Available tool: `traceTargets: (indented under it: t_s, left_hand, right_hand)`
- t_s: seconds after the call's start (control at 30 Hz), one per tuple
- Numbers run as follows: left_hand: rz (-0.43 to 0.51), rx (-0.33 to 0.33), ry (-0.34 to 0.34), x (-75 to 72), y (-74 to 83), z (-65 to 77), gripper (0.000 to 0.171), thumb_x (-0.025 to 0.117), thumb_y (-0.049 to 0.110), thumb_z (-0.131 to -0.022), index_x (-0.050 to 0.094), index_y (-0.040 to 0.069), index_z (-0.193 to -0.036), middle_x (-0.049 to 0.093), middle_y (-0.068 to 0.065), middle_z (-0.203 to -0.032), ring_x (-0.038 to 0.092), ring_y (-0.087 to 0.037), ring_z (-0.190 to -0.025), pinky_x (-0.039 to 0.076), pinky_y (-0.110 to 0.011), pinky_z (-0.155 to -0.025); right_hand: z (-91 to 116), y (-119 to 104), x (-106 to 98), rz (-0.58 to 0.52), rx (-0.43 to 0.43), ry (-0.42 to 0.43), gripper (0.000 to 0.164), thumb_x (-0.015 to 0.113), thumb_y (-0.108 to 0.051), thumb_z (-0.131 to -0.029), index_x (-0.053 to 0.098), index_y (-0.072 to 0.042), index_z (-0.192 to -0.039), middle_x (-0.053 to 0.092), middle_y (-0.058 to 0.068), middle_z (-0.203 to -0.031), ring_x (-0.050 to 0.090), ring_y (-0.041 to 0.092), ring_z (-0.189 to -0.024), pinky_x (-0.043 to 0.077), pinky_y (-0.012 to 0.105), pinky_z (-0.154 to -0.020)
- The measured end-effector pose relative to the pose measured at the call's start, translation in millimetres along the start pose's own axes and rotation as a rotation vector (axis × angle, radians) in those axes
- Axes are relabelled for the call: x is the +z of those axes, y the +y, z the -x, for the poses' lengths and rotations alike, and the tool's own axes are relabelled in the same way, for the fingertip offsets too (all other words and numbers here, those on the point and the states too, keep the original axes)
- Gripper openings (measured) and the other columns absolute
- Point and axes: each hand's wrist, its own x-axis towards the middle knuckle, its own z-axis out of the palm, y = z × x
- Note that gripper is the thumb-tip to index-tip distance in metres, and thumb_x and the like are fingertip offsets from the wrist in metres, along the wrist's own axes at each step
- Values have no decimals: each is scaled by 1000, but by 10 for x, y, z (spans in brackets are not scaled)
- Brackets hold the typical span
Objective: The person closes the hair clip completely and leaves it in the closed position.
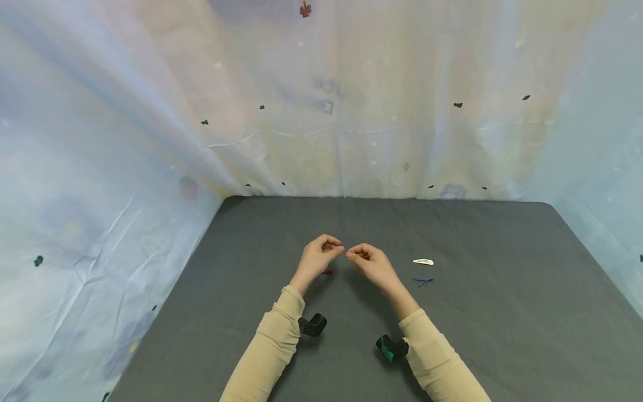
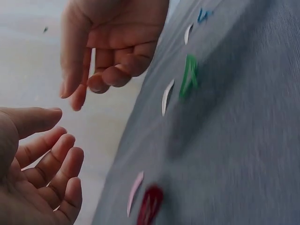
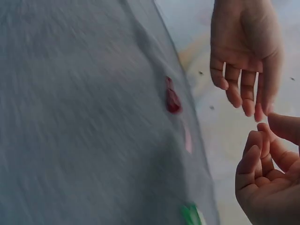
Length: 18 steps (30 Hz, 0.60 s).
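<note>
Both hands are raised over the grey table, fingertips facing each other with a small gap. My left hand (image 1: 313,259) has loosely bent fingers, its thumb apart from the index finger in the left wrist view. My right hand (image 1: 375,268) also has loosely bent fingers; nothing shows between them. Below lies a red snap hair clip (image 2: 151,205), partly hidden by the left hand in the head view, beside a pink clip (image 2: 135,193). Green hairpin-like pieces (image 2: 189,77) and a white clip (image 2: 167,97) lie below the right hand.
Right of the hands, a white snap hair clip (image 1: 423,261) lies behind crossed blue hairpins (image 1: 423,280) on the table (image 1: 502,312). Patterned curtains (image 1: 382,111) hang behind and beside the table. Black wrist-worn devices (image 1: 313,325) sit at both sleeves.
</note>
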Motion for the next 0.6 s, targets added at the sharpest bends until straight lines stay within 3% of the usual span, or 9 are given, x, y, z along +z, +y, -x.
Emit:
traceTargets:
  t_s: [0.1, 0.27, 0.43, 0.6]
  left_hand:
    - [-2, -30, 44, -112, -135, 27, 19, 66, 27, -87, 65, 14, -100, 65, -4, -94, 59, -15, -82, 47, -28, -70]
    - [-26, -74, 61, -205, -361, 63, 14, 68, 21, -84, 66, 12, -94, 65, -6, -86, 58, -15, -72, 46, -25, -62]
    - [-84, -66, 45, -197, -583, 92, 14, 71, 15, -81, 67, 7, -92, 63, -6, -78, 51, -10, -64, 42, -23, -59]
    - [-130, -65, 20, -209, -695, 124, 20, 73, 14, -79, 66, 6, -96, 59, -6, -83, 50, -10, -68, 41, -24, -63]
  right_hand:
    - [-50, 17, 179, -52, 19, -19, 21, 61, -22, -90, 64, -5, -102, 61, 18, -88, 56, 19, -72, 48, 32, -67]
    - [-125, 89, 355, -71, 32, -34, 20, 64, -19, -88, 64, -4, -101, 60, 12, -81, 56, 19, -70, 46, 28, -63]
    - [-163, 190, 409, -13, 48, -33, 20, 66, -14, -85, 63, -2, -100, 59, 3, -75, 52, 10, -65, 42, 23, -59]
    - [-166, 242, 411, 71, 55, -58, 18, 67, -13, -83, 63, -3, -98, 60, 3, -75, 50, 9, -63, 39, 23, -56]
